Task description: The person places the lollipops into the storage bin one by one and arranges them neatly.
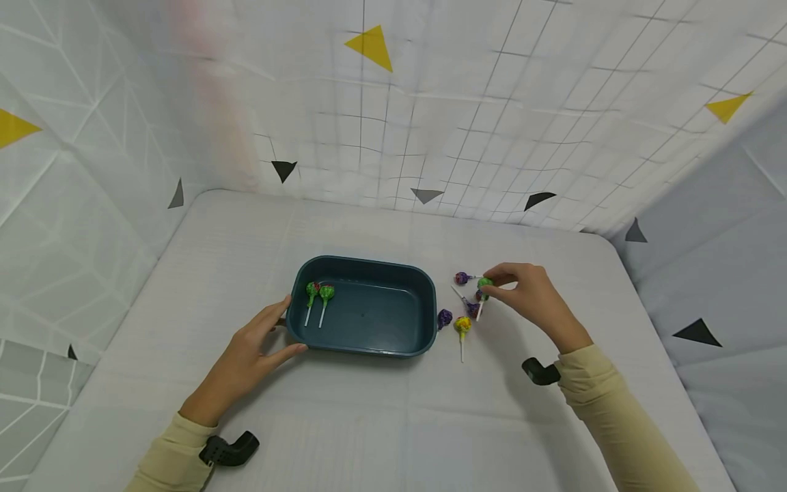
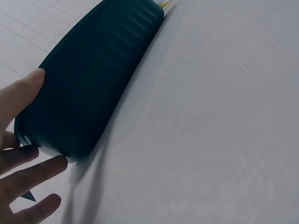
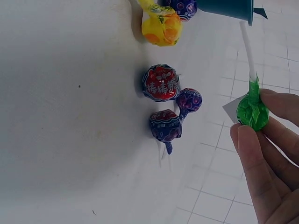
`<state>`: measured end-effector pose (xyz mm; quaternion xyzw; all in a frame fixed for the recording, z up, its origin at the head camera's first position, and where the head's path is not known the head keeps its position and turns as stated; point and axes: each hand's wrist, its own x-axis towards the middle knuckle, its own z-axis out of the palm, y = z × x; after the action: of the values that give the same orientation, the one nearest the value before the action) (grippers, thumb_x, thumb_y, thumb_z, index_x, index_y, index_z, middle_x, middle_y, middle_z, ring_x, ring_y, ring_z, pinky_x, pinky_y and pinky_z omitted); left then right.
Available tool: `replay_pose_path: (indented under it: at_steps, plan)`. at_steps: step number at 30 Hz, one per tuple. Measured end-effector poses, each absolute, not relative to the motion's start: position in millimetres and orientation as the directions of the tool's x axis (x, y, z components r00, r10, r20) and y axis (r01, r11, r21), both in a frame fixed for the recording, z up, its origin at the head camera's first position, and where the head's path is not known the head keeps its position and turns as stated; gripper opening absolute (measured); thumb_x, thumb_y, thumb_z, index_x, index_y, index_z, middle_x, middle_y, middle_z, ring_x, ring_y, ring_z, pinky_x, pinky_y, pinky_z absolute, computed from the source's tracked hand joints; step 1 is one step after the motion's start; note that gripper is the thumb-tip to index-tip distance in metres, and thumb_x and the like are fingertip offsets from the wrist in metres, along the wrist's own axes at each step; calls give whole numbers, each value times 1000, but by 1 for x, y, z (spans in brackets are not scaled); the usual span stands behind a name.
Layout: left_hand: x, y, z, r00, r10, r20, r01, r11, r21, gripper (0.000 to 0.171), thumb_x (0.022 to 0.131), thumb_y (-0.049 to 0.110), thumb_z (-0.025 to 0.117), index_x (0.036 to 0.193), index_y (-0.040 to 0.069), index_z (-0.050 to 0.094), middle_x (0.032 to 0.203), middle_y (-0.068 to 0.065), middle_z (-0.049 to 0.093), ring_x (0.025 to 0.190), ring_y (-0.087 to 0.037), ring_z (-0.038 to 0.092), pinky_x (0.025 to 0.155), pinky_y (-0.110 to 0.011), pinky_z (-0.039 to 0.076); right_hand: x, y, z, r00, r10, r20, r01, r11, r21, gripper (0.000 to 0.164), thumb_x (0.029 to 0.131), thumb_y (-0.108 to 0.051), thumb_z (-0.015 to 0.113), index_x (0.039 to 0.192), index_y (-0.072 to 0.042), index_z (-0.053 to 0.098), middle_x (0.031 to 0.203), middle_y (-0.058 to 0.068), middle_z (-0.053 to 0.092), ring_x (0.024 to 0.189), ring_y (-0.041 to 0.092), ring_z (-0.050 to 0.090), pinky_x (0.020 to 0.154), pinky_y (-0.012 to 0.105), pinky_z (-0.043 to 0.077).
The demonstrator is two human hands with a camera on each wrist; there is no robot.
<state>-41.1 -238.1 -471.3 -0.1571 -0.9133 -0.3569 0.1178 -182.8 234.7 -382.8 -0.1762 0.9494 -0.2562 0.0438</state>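
**Green lollipop pinched above the loose pile, tray steadied at its left end**

A green foil-wrapped lollipop with a white stick (image 1: 484, 283) is pinched by its head between the thumb and fingertips of the right hand (image 1: 529, 297), just right of the dark teal plastic tray (image 1: 364, 342), above the loose sweets lying toward the table's right edge. The tray's left end is touched by the left hand (image 1: 258, 345), thumb on the near wall and fingers spread along the end wall; nothing is gripped, the fingers being only lightly bent.

A slip is judged possible: the crinkled wrapper is held by the fingertips alone, so the sweet could be twisted loose and dropped back among the others. The dangling stick could also be caught on the purple-wrapped lollipops (image 3: 166, 124) below and scatter them. The tray, pressed from one end only, could be slid across the smooth white table (image 1: 381, 424).

Two green lollipops (image 1: 320, 292) already lying at the tray's left end are shown only by the head view. A red-wrapped lollipop (image 3: 161, 83) and the yellow-wrapped lollipop (image 3: 161, 28) are shown clearly by the right wrist view, the red one being hard to make out from above. The tray's ribbed outer wall (image 2: 93, 79) and the fingertip contact are shown only by the left wrist view.
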Motion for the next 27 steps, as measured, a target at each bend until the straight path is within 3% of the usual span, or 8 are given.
replay_pose_path:
  at_steps: [5,27]
  plan:
    - [-41,-238,-471,-926,199,322,365,695,620,97,82,22,89,162,11,35,155,-12,52,134,-30,59,101,-49,55,-183,231,-381,-928,-372,15,-328,796,-508,21,94,-19,79,112,-9,78,108,12,79,107,35,74,86,55,61]
    - [-41,-238,-470,-915,204,348,385,701,601,98,79,19,91,160,6,37,152,-15,54,123,-28,64,95,-47,57,-182,209,-373,-914,-405,-8,-346,791,-505,24,94,-21,78,114,-8,77,108,10,78,105,30,73,82,49,64]
